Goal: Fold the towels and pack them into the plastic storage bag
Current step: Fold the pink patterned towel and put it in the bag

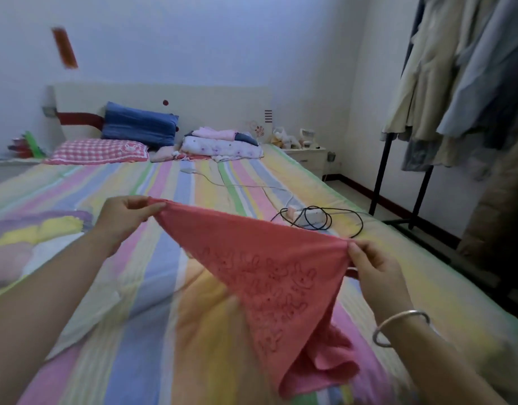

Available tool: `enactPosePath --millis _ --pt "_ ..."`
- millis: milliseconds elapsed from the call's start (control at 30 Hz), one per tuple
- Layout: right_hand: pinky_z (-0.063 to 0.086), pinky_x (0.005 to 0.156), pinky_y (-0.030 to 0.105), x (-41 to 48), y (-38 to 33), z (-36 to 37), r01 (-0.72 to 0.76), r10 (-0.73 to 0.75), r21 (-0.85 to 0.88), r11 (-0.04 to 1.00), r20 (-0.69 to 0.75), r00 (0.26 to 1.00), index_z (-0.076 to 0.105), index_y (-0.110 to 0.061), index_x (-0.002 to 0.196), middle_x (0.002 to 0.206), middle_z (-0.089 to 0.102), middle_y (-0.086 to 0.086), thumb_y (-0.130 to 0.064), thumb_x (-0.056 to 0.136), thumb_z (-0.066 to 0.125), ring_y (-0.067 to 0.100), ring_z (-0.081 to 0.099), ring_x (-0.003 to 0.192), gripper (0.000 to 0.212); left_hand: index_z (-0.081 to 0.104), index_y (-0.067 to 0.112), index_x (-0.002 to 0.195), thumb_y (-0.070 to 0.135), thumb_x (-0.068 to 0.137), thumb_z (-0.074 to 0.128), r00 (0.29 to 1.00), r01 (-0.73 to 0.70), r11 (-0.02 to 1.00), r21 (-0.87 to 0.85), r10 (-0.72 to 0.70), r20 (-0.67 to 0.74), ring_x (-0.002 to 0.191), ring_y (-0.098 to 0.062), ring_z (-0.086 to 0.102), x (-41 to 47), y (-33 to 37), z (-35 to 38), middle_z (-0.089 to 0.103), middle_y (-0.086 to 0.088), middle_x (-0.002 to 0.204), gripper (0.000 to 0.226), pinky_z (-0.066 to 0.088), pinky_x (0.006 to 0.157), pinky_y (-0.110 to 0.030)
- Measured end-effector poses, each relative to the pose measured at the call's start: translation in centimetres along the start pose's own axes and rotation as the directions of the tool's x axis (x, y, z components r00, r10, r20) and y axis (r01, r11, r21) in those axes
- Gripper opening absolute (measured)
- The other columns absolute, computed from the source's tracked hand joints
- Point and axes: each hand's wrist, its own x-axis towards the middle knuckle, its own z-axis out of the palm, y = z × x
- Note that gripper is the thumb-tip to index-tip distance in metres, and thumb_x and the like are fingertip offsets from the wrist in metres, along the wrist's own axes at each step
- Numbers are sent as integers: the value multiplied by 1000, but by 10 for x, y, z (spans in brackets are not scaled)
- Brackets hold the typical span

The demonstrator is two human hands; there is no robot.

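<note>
The left hand [126, 217] pinches one corner of a coral-pink towel [269, 273] between thumb and fingers; the right hand [374, 273], a silver bangle [401, 327] on its wrist, pinches the opposite corner. The top edge stretches taut between them above the striped bed sheet [164, 287], the rest hanging to a point with a rabbit pattern showing. Folded pastel towels [33, 238] lie at the left. A white power strip [307, 217] with black cable lies beyond.
</note>
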Motion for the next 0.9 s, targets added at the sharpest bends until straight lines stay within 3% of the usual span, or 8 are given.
enactPosePath --millis 133,233,333,467,567,667,767,900 --pt "49 73 40 20 -59 -14 199 -209 -153 968 -53 977 62 -21 84 76 62 0 -15 98 48 13 56 70 21 75 15 91 24 79 78 998 -67 998 -21 66 -18 78 -17 58 -24 54 -46 72 -3 89 16 50 91 -41" --pt "46 69 31 24 -109 -21 321 -335 -135 937 -97 937 59 -24 82 73 59 -7 -16 98 49 -2 54 63 21 72 23 84 26 75 79 983 -175 984 -44 172 -57 73 -14 58 -48 100 -75 70 13 70 12 52 84 -34" --pt "47 60 17 25 -155 -28 407 -425 -145 902 -132 895 60 -16 92 71 57 -9 -19 98 50 0 52 61 13 66 21 88 26 68 78 966 -259 957 -130 254 -57 71 -8 64 -64 143 -103 71 2 80 24 55 75 -22" --pt "51 78 33 42 -194 -30 466 -507 -233 854 -169 845 64 -22 95 78 62 -7 -24 95 53 14 57 78 12 70 18 88 15 81 72 978 -204 979 -17 205 46 62 1 62 -66 184 -127 69 17 61 8 47 55 -9" --pt "52 81 34 68 -193 -20 392 -443 -300 870 -122 888 69 -19 99 83 65 -2 -28 94 55 15 60 79 17 78 26 69 17 81 74 990 -75 996 50 68 127 79 -7 59 -54 183 -135 72 14 70 15 44 66 -19" --pt "46 49 14 95 -159 4 285 -320 -326 901 -57 946 70 -11 100 65 57 -1 -23 94 57 -3 53 46 19 78 29 64 21 72 80 982 94 992 82 -106 154 90 -12 58 -33 151 -127 73 6 81 12 44 78 -28" --pt "35 29 14 120 -112 28 153 -158 -288 945 5 987 68 -5 101 55 52 0 -16 96 55 1 42 26 18 79 16 87 33 58 85 950 254 961 107 -268 160 97 -15 61 -18 110 -107 75 2 92 34 45 80 -29" --pt "47 38 22 150 -84 53 63 -51 -196 979 67 996 65 -9 91 68 63 6 -17 97 54 10 59 42 16 73 10 101 30 71 83 975 222 975 22 -223 20 102 -17 64 10 80 -93 72 -3 102 38 46 78 -31"
